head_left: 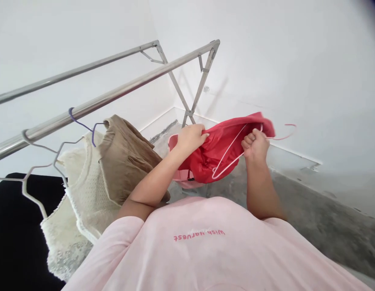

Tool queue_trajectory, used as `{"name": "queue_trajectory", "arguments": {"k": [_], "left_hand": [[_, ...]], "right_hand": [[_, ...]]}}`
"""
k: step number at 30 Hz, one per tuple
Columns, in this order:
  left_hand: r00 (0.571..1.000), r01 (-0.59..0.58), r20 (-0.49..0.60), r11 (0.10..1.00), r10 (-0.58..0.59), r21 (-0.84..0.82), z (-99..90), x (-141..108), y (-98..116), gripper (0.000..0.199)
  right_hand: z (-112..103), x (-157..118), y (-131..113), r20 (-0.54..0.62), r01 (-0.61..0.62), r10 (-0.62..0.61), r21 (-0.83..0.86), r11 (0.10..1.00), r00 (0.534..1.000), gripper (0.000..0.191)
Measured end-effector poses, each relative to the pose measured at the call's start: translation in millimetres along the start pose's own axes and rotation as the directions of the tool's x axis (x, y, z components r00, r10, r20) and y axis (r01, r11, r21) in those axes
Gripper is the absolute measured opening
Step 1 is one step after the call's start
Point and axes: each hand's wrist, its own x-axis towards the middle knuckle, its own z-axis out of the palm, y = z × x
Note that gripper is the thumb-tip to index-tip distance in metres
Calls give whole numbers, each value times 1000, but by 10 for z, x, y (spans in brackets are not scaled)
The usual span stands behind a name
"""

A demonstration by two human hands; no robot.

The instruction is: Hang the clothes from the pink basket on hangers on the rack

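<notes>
Between my two hands a red garment (224, 149) is held up in front of me. My left hand (192, 139) pinches its left edge between thumb and fingers. My right hand (255, 144) is closed around a pale pink clothes hanger (228, 169) near its neck. One end of the hanger lies against the red cloth, while its hook points to the right, past the garment. I cannot tell whether the right fingers also grip the cloth. Below the garment, a pink basket (187, 180) is partly hidden.
A metal drying rack (135, 83) with two rails spans the left and middle. From its near rail hang a brown garment (127, 153) on a purple hanger (93, 135), cream knitwear (90, 190) and black cloth (17, 226). White walls and a grey floor (311, 218) surround it.
</notes>
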Motion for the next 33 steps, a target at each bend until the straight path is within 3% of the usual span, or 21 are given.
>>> {"name": "queue_trajectory", "arguments": {"k": [4,9,11,13,15,17,19,20,22,24,25,29,33], "left_hand": [[997,-30,66,998,34,-53,-42,-137,46,28],[982,-66,159,968,106,-241,-199,-431,84,32],[961,-112,192,917,198,-384,-183,-568,74,43],[926,-177,193,824,325,-539,-97,-690,36,56],[885,-243,153,715,441,-655,32,-781,-41,58],[898,-302,33,670,438,-678,159,-833,-151,47],[946,-321,-168,745,276,-584,236,-850,-275,34],[945,-292,-281,811,165,-506,248,-848,-332,31],[895,-173,-447,921,-1,-349,230,-831,-416,30],[869,-71,-493,972,-51,-225,186,-808,-444,39],[879,-42,-475,983,-49,-179,166,-795,-439,44],[945,47,-320,996,-70,-80,99,-738,-349,37],[948,89,-308,996,-83,6,-145,-631,-240,35]], "right_hand": [[417,-45,-344,-126,243,-230,103,964,965,30],[933,-186,-446,-127,570,-556,201,797,822,27],[1105,-191,-453,-124,601,-592,261,755,797,31],[1243,-151,-507,-90,519,-519,308,797,850,35],[1335,-77,-616,-42,358,-367,344,868,929,37],[1384,-1,-738,2,210,-232,415,885,973,35],[1404,34,-818,34,107,-145,515,850,989,33],[1409,25,-831,58,52,-99,547,836,993,31],[1421,-53,-811,131,-85,15,545,834,991,29],[1436,-190,-764,212,-206,112,493,845,971,26],[1443,-267,-744,252,-235,125,476,848,960,26],[1450,-511,-712,366,-174,-2,446,878,931,32],[1459,-565,-699,474,46,-152,228,973,867,43]]}}
